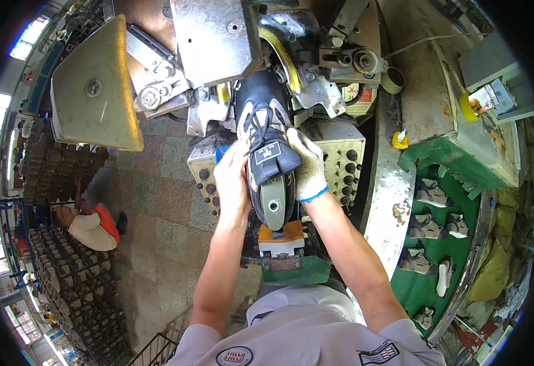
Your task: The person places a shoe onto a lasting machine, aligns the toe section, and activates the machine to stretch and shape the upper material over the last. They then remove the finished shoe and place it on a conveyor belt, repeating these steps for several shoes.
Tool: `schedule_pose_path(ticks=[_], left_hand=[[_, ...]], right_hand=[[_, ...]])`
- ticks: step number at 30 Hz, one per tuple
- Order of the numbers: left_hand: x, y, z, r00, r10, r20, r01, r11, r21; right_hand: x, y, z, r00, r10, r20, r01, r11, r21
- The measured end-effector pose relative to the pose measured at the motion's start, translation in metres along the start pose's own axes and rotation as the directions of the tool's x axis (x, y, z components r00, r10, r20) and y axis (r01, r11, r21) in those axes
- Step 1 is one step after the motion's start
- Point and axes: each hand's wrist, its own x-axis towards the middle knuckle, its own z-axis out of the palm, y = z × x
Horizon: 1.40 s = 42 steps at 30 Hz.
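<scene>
- While the shoe upper (265,131) sat on its last in the machine (218,36), both hands gripped it; places below are given relative to that shoe.
- Far left of the shoe: a person in a white and orange top (90,226) crouched beside dark racks (71,287), taking no part in the work.
- Just left of the shoe: the bare left hand (231,177) was closed against its side, fingers curled round the dark tongue area.
- At centre: the shoe stood toe-up, toe inside the machine's metal jaws, laces tied, the grey heel of the last (275,204) exposed below; no sole showed, so sole attachment appeared outstanding.
- Just right of the shoe: the gloved right hand (306,168) clasped the opposite side.
- Farther right: a green conveyor tray (419,287) carried several similar grey shoes (431,195), suggesting that some pairs had passed this station, though their state could not be told.
</scene>
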Motion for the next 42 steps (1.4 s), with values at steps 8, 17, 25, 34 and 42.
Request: schedule_pose_path(ticks=[8, 17, 25, 34, 42], left_hand=[[0.005, -0.031, -0.021, 0.972, -0.211, 0.105, 0.215, 0.976, -0.035], [0.008, -0.028, -0.014, 0.979, -0.202, -0.005, 0.202, 0.979, 0.019], [0.016, -0.046, -0.019, 0.999, 0.032, -0.033, -0.022, 0.961, 0.277], [0.014, -0.047, -0.018, 0.996, 0.092, 0.011, -0.090, 0.940, 0.328], [-0.011, -0.043, -0.040, 0.997, 0.059, -0.045, -0.046, 0.966, 0.255]], right_hand=[[0.006, 0.009, -0.004, 0.997, -0.050, -0.061, 0.046, 0.997, -0.060], [0.003, 0.019, 0.001, 0.961, -0.025, -0.274, -0.024, 0.985, -0.173], [0.001, 0.026, -0.006, 0.959, -0.054, -0.279, -0.011, 0.974, -0.228], [0.006, 0.027, -0.023, 0.955, -0.240, -0.175, 0.108, 0.829, -0.549], [-0.012, 0.001, -0.038, 0.959, -0.210, -0.193, 0.027, 0.741, -0.671]])
